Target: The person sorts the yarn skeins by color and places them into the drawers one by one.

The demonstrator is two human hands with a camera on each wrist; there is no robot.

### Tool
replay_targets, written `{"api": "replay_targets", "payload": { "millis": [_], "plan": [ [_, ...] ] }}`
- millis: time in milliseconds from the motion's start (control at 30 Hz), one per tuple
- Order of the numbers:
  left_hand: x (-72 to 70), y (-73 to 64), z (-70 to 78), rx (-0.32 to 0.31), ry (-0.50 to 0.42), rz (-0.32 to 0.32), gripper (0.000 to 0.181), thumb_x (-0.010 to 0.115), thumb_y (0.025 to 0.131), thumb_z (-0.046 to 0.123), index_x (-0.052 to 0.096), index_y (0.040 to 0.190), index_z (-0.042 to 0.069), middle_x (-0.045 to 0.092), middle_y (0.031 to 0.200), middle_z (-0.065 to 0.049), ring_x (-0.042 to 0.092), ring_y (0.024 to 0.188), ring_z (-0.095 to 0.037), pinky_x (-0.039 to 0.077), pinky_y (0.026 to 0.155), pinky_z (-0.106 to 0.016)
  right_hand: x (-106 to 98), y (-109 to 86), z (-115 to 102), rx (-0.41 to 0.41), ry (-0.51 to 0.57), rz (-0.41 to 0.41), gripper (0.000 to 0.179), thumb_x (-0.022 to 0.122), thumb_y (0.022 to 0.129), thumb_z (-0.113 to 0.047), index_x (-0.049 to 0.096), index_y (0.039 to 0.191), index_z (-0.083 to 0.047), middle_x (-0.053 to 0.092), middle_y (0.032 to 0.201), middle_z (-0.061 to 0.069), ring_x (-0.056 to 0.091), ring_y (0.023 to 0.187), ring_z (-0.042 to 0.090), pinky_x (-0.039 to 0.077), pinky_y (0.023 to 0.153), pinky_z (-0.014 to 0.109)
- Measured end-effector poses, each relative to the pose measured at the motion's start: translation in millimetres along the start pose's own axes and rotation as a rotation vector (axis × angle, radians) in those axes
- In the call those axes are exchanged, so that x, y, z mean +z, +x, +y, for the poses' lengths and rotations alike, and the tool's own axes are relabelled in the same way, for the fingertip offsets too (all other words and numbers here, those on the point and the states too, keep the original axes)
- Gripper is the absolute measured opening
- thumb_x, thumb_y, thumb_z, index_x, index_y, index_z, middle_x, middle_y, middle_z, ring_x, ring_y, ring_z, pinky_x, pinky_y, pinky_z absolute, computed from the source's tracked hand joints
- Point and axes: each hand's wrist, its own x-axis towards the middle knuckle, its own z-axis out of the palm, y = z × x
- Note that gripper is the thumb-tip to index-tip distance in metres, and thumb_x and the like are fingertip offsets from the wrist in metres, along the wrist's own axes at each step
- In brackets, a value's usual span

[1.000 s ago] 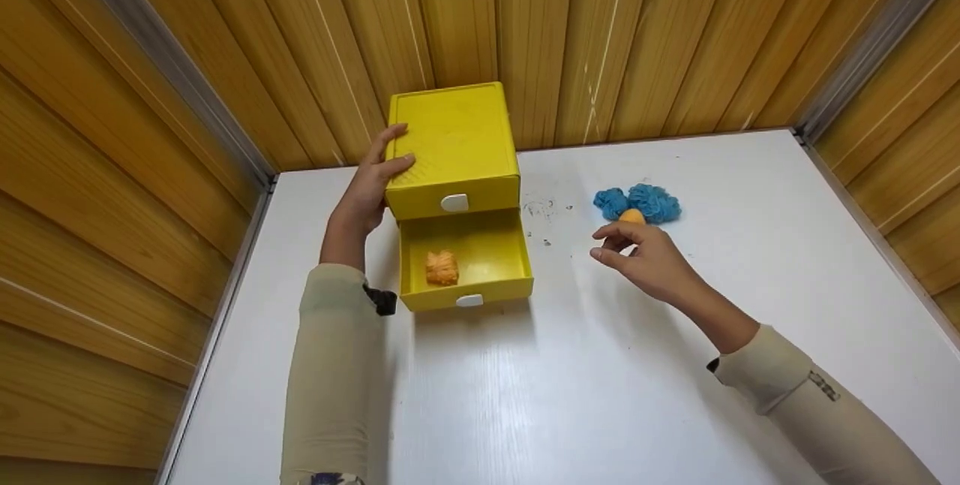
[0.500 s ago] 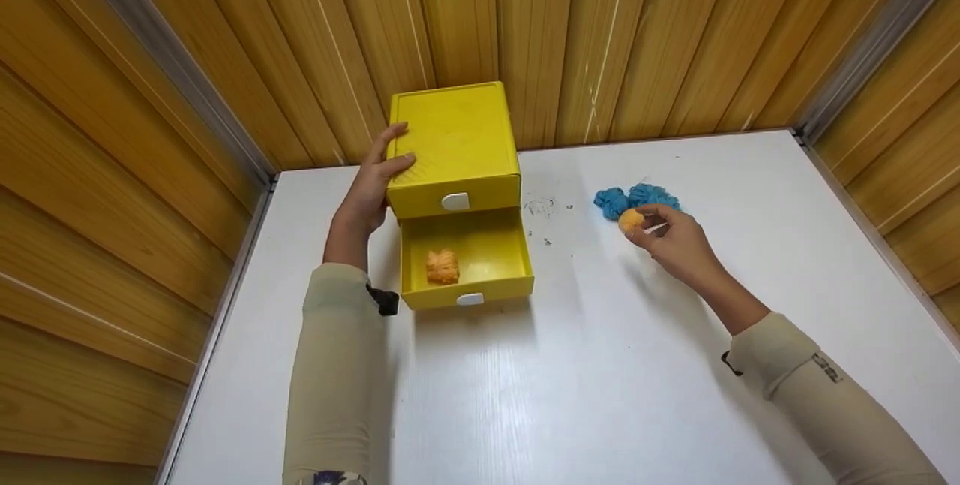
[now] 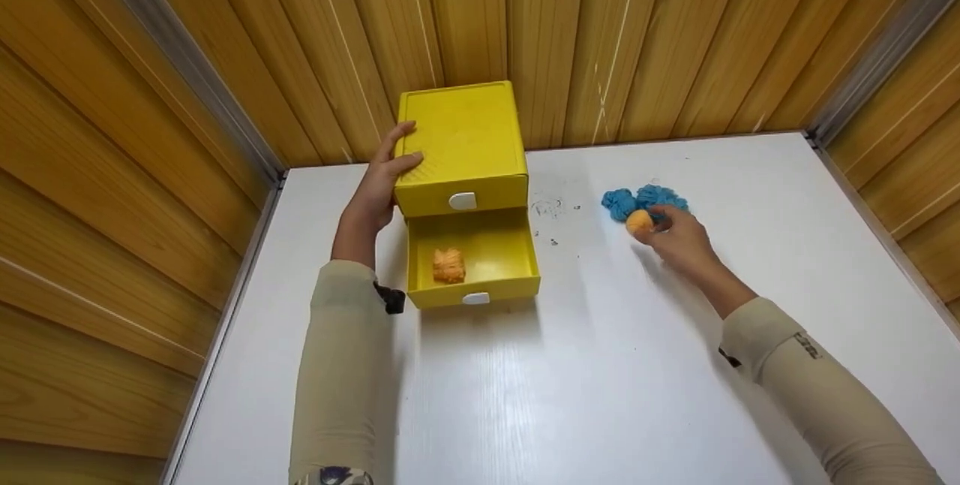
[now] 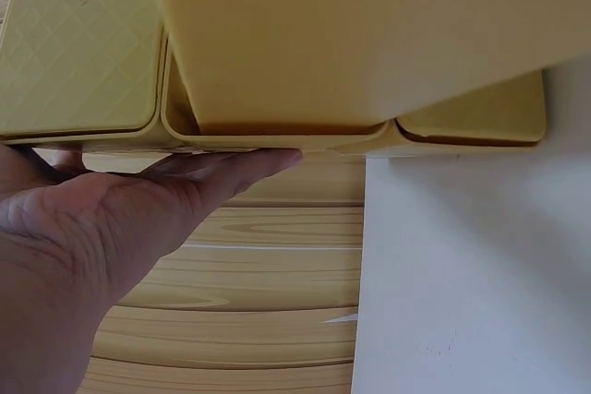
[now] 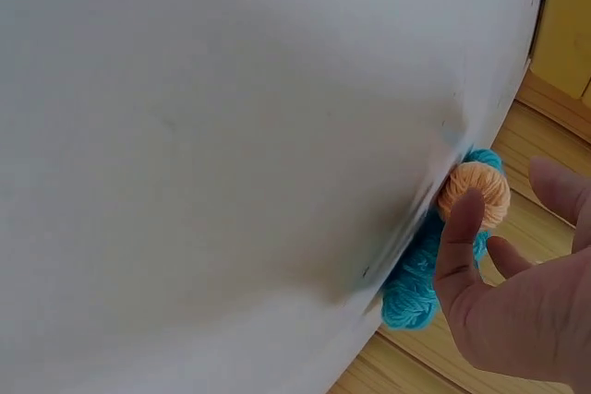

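A yellow two-drawer box [image 3: 465, 132] stands at the back of the table with its lower drawer [image 3: 504, 263] pulled out. One orange yarn skein [image 3: 448, 266] lies in that drawer, near its left side. My left hand [image 3: 373, 196] rests against the box's left side, with two digits reaching onto the top edge; the left wrist view shows the fingers lying straight along the side. To the right, my right hand [image 3: 684, 241] is at an orange yarn ball [image 5: 476, 195], its thumb over or against the ball and its other fingers spread apart. Blue yarn balls [image 3: 619, 204] lie just behind.
The white table [image 3: 570, 380] meets wood-patterned panels [image 3: 555, 42] at the back and sides. White handles [image 3: 463, 201] stick out from both drawer fronts. Small dark marks dot the tabletop between the box and the yarn.
My right hand has come from in front of the orange ball to its right side, and its fingers now look looser around it. The left hand stays on the box; the view has shifted slightly.
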Motion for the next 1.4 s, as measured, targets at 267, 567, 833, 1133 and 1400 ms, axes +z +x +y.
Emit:
{"api": "replay_targets", "payload": {
  "millis": [267, 567, 833, 1133, 1400],
  "plan": [
    [-3.0, -2.0, -0.4, -0.006, 0.001, 0.012, 0.058, 0.058, 0.106, 0.029, 0.039, 0.157, 0.047, 0.008, 0.181, -0.002, 0.047, 0.148, -0.032, 0.051, 0.117, -0.048, 9, 13.2, -1, -0.030, -0.019, 0.010, 0.072, 0.066, 0.104, -0.033, 0.040, 0.162, 0.000, 0.052, 0.156, 0.028, 0.052, 0.137, 0.041, 0.053, 0.110, 0.050],
    [-3.9, -2.5, -2.6, 0.004, 0.006, 0.013, 0.057, 0.057, 0.106, 0.029, 0.039, 0.158, 0.047, 0.009, 0.180, -0.002, 0.049, 0.147, -0.032, 0.054, 0.114, -0.044, 9, 23.0, -1, -0.029, -0.013, -0.039, 0.060, 0.066, 0.104, -0.029, 0.049, 0.154, -0.001, 0.056, 0.149, 0.025, 0.056, 0.126, 0.036, 0.055, 0.103, 0.044],
    [-3.5, -2.0, -3.8, 0.021, -0.002, 0.020, 0.056, 0.056, 0.107, 0.028, 0.040, 0.158, 0.045, 0.008, 0.181, -0.003, 0.044, 0.151, -0.032, 0.050, 0.118, -0.049, 1, 25.7, 3, -0.009, 0.009, -0.102, 0.059, 0.072, 0.102, -0.029, 0.052, 0.150, -0.001, 0.055, 0.143, 0.023, 0.054, 0.115, 0.031, 0.055, 0.076, 0.025],
    [-3.0, -3.6, -2.5, 0.014, -0.008, 0.000, 0.058, 0.057, 0.107, 0.028, 0.038, 0.159, 0.045, 0.006, 0.181, -0.002, 0.042, 0.152, -0.032, 0.048, 0.120, -0.049, 1, 25.6, 4, 0.030, -0.003, -0.128, 0.061, 0.073, 0.102, -0.031, 0.051, 0.151, -0.003, 0.053, 0.146, 0.023, 0.054, 0.116, 0.032, 0.056, 0.080, 0.029],
    [-3.6, -4.2, -1.6, 0.012, -0.019, 0.014, 0.056, 0.057, 0.107, 0.027, 0.040, 0.157, 0.046, 0.009, 0.181, -0.002, 0.044, 0.150, -0.031, 0.051, 0.118, -0.049, 1, 28.4, 3, 0.027, -0.010, -0.131, 0.063, 0.072, 0.102, -0.034, 0.050, 0.152, -0.003, 0.052, 0.146, 0.023, 0.053, 0.116, 0.032, 0.056, 0.081, 0.028]
  ]
}}
